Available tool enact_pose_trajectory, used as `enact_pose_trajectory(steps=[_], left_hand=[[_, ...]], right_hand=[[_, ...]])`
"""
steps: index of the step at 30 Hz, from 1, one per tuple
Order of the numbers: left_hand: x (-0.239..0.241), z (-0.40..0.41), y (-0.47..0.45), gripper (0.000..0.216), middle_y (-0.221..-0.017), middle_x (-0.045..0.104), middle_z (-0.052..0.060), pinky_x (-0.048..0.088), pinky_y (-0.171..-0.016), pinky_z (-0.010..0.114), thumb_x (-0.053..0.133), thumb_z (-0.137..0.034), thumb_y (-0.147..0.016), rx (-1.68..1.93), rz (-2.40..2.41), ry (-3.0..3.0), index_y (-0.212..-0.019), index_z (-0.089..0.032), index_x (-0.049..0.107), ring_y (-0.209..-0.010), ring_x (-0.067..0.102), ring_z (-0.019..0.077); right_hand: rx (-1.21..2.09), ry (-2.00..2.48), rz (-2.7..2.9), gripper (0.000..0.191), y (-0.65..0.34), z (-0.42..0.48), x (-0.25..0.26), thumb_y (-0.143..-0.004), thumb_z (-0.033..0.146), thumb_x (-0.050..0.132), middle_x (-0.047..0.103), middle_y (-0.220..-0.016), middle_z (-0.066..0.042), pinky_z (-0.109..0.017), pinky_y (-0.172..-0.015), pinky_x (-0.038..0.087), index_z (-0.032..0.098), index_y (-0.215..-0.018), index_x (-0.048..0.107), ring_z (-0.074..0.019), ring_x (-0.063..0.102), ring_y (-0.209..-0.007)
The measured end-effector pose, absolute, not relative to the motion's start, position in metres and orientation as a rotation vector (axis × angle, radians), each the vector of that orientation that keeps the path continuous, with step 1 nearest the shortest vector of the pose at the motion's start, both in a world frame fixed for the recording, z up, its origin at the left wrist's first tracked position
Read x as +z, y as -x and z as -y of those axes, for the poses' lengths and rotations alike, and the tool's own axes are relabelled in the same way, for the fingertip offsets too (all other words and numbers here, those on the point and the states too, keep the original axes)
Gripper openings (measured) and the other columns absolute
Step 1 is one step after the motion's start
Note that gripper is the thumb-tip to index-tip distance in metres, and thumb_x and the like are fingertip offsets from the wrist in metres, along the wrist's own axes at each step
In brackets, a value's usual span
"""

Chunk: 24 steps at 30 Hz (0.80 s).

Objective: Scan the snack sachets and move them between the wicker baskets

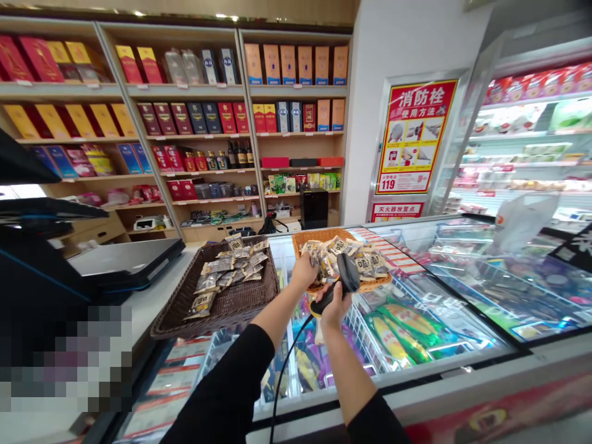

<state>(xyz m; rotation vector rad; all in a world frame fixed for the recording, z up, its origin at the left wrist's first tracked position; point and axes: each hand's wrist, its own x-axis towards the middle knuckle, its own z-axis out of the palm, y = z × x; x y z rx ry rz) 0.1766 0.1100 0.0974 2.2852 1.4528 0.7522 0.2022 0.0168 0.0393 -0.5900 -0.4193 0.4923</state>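
Note:
My right hand (335,306) is wrapped around the handle of a black barcode scanner (349,272), whose head points at the packets. A cable hangs down from its handle. At the left side of the orange woven basket (377,284), my left hand (305,271) has its fingers closed on a small snack packet (312,248), partly hidden by the hand. Several similar packets (365,262) fill that basket. To the left, a dark brown woven basket (252,296) holds more loose snack packets (224,265), mostly toward its back and left.
Both baskets rest on a glass-topped freezer (444,308) holding bagged goods. A scale (124,256) stands on the counter at left. Shelves of boxes (194,117) line the back wall. A plastic bag (525,216) stands on the freezer at right.

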Motion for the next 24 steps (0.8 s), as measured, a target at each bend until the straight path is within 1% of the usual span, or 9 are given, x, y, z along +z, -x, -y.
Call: enact_pose_trajectory(steps=[3,6,10,13,16,18,19,21,24], left_hand=[[0.098,-0.107,-0.185,0.029,-0.099,0.069,0.014,0.044,-0.072,0.028,0.058,-0.020,-0.080,0.638,-1.537,-2.362,-0.108,-0.015,0.056,-0.091,0.065,0.0237],[0.109,-0.113,-0.171,0.024,-0.093,0.070,0.012,0.045,-0.071,0.027,0.055,-0.032,-0.084,0.559,-1.504,-2.384,-0.100,-0.014,0.061,-0.087,0.066,0.0223],[0.129,-0.125,-0.116,0.037,-0.086,0.070,0.007,0.043,-0.067,0.026,0.047,-0.050,-0.087,0.651,-1.541,-2.394,-0.094,-0.018,0.065,-0.082,0.064,0.0207],[0.138,-0.124,-0.060,0.044,-0.083,0.070,0.007,0.042,-0.067,0.026,0.049,-0.058,-0.084,0.548,-1.635,-2.447,-0.083,-0.017,0.067,-0.080,0.063,0.0214],[0.133,-0.107,-0.011,0.049,-0.080,0.070,0.005,0.043,-0.065,0.026,0.065,-0.066,-0.066,0.251,-1.554,-2.453,-0.081,-0.019,0.070,-0.075,0.063,0.0218],[0.120,-0.087,0.011,0.049,-0.084,0.071,0.003,0.046,-0.068,0.026,0.078,-0.055,-0.054,0.064,-1.464,-2.486,-0.090,-0.022,0.071,-0.079,0.064,0.0225],[0.112,-0.076,0.018,0.045,-0.086,0.071,0.005,0.047,-0.070,0.026,0.078,-0.047,-0.058,0.010,-1.484,-2.514,-0.095,-0.022,0.072,-0.081,0.065,0.0229],[0.095,-0.056,0.025,0.025,-0.086,0.071,0.010,0.048,-0.074,0.030,0.067,-0.033,-0.074,-0.013,-1.687,-2.603,-0.093,-0.018,0.072,-0.084,0.066,0.0252],[0.075,-0.033,0.026,0.024,-0.094,0.070,0.011,0.049,-0.077,0.032,0.050,-0.015,-0.084,0.032,-1.722,-2.754,-0.098,-0.017,0.070,-0.091,0.066,0.0240]], right_hand=[[0.498,0.616,0.373,0.035,-0.203,-0.020,0.038,-0.083,0.052,0.057,0.049,-0.054,0.009,-0.022,-0.036,0.037,0.020,-0.092,0.046,-0.0094,0.044,-0.035],[0.528,0.632,0.368,0.037,-0.201,-0.020,0.040,-0.082,0.054,0.057,0.048,-0.054,0.010,-0.022,-0.036,0.037,0.021,-0.094,0.045,-0.0089,0.043,-0.035],[0.577,0.621,0.394,0.040,-0.194,-0.017,0.043,-0.080,0.056,0.058,0.047,-0.055,0.010,-0.021,-0.035,0.038,0.021,-0.094,0.046,-0.0086,0.043,-0.035],[0.629,0.601,0.450,0.041,-0.185,-0.013,0.044,-0.079,0.055,0.060,0.048,-0.054,0.009,-0.022,-0.034,0.037,0.020,-0.096,0.049,-0.0086,0.043,-0.034],[0.661,0.622,0.558,0.039,-0.175,-0.009,0.040,-0.081,0.053,0.061,0.050,-0.053,0.008,-0.022,-0.035,0.036,0.018,-0.097,0.053,-0.0094,0.044,-0.034],[0.673,0.657,0.651,0.035,-0.169,-0.006,0.035,-0.083,0.052,0.059,0.050,-0.051,0.007,-0.022,-0.035,0.036,0.018,-0.089,0.055,-0.0100,0.045,-0.034],[0.675,0.679,0.701,0.034,-0.167,-0.005,0.032,-0.084,0.052,0.058,0.050,-0.050,0.006,-0.023,-0.035,0.036,0.018,-0.084,0.055,-0.0103,0.044,-0.034],[0.672,0.728,0.809,0.035,-0.164,-0.003,0.025,-0.085,0.052,0.056,0.050,-0.047,0.005,-0.023,-0.036,0.038,0.019,-0.073,0.054,-0.0110,0.045,-0.035],[0.658,0.772,0.959,0.037,-0.163,-0.001,0.017,-0.086,0.051,0.055,0.051,-0.046,0.003,-0.024,-0.040,0.041,0.020,-0.066,0.053,-0.0121,0.048,-0.037]])
